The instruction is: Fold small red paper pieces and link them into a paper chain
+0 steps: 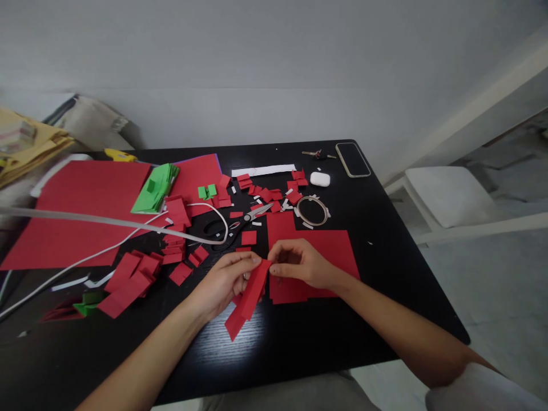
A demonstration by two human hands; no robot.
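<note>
The left hand (226, 281) holds folded red paper (256, 290), the right hand (302, 262) at its top corner. Scissors (247, 217) lie on the worktop (394, 268).

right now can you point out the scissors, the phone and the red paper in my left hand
Scissors (248, 217): head view, near the pivot.
Phone (353, 159): head view, middle of the dark screen.
Held red paper (254, 292): head view, middle of the hanging strip.

Paper sheets (329, 254) on the table (398, 279) — ring (298, 211) behind them, scissors (248, 217) left, phone (353, 160) back right.
</note>
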